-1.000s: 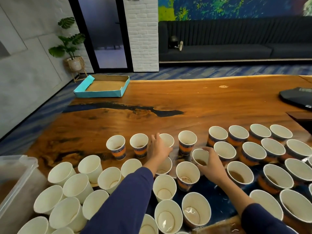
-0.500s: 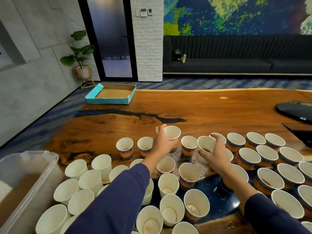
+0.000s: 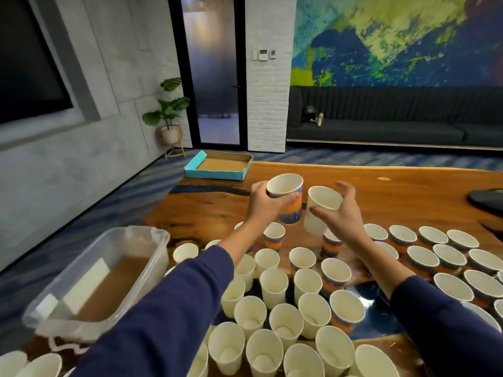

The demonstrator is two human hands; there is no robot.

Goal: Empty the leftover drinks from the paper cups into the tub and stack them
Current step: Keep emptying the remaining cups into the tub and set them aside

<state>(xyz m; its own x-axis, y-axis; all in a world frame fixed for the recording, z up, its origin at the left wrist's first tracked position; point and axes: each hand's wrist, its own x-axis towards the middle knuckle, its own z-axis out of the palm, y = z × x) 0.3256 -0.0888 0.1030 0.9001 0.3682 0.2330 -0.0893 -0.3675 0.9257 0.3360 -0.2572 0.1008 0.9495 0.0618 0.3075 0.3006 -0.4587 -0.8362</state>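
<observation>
My left hand (image 3: 262, 206) grips one cup (image 3: 285, 197) and my right hand (image 3: 340, 213) another cup (image 3: 321, 209), both upright above the table, with the tub (image 3: 160, 240) low to my left, nearer the left hand.

Matt white paper cups (image 3: 273, 288), clear glossy plastic tub (image 3: 136, 248), polished glossy wooden table (image 3: 408, 202)

No legible text on anything.

Glossy live-edge wooden tabletop (image 3: 381, 202) carries crowded white paper cups (image 3: 273, 288), a clear plastic tub (image 3: 152, 257) at 9 o'clock, a teal cardboard tray (image 3: 215, 174) at 11
</observation>
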